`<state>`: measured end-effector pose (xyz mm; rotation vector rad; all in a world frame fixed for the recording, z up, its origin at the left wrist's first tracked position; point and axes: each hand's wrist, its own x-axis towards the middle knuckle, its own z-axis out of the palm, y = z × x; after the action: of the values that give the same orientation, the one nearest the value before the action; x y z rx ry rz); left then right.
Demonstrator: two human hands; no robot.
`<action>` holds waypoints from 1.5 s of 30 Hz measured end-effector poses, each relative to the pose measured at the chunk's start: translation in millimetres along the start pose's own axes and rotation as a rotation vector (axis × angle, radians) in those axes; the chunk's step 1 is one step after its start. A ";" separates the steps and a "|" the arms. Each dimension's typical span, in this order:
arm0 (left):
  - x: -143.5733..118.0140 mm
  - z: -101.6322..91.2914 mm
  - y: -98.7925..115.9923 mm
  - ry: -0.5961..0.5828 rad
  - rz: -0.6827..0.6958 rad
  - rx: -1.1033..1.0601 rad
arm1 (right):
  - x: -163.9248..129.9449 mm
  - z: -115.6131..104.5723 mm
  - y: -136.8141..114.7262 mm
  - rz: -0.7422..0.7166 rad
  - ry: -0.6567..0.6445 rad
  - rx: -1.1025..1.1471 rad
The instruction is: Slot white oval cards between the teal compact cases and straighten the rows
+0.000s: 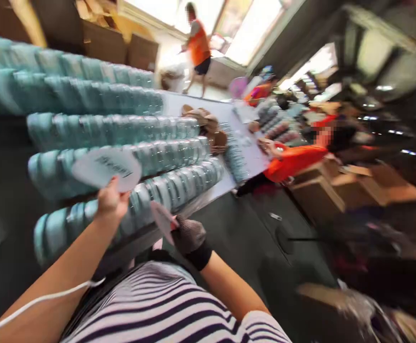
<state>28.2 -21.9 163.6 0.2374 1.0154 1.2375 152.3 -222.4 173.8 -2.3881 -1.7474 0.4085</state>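
My left hand [112,199], bare, is closed on the edge of a white oval card [89,169] with dark lettering. The card is held over long rows of pale teal, shiny rounded items [179,186], packed side by side; their exact kind is blurred. In a dark fingerless-looking glove, my right hand [189,236] pinches a thin pinkish-white flat piece [162,220], seen nearly edge-on, beside the nearest row. Neither hand seems to touch the rows.
A white table [225,112] carries brown items [208,124] beyond the rows. Across it a co-worker in orange [293,162] leans in; another person [198,43] stands farther back. Cardboard boxes [318,197] stand at right, more boxes [104,45] at upper left. A white cable [50,295] crosses my left forearm.
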 end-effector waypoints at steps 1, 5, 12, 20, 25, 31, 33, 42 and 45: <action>-0.8 0.5 0.9 0.040 0.015 0.038 | 2.5 1.3 -0.7 0.011 -0.036 -0.006; -1.5 2.3 2.2 -0.125 0.099 0.169 | 32.3 29.7 -4.0 -0.024 -0.066 -0.046; -18.1 -2.4 4.4 -0.117 0.121 0.238 | 77.1 63.2 -17.5 0.003 -0.008 -0.058; -3.9 -0.6 -1.8 -0.049 0.060 0.114 | 86.6 55.1 -18.3 -0.041 0.091 0.037; 0.4 2.9 -7.2 0.067 0.006 -0.023 | 91.2 66.7 -28.0 -0.040 0.057 0.140; 11.2 -9.2 -10.2 -0.064 0.011 -0.146 | 86.8 61.9 -24.6 -0.031 -0.139 0.267; 10.3 -12.5 -10.5 -0.080 0.022 -0.168 | 85.9 56.4 -22.1 -0.004 -0.271 0.420; 9.0 -10.1 -16.3 -0.036 0.043 -0.131 | 113.1 21.6 -7.5 0.043 -0.661 0.717; 7.0 -9.4 -20.2 -0.077 0.092 -0.100 | 139.4 5.4 -17.3 0.014 -0.138 0.706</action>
<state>34.5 -26.7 141.6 0.2540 0.8821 1.3489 174.3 -84.7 155.8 -1.8897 -1.3185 1.0141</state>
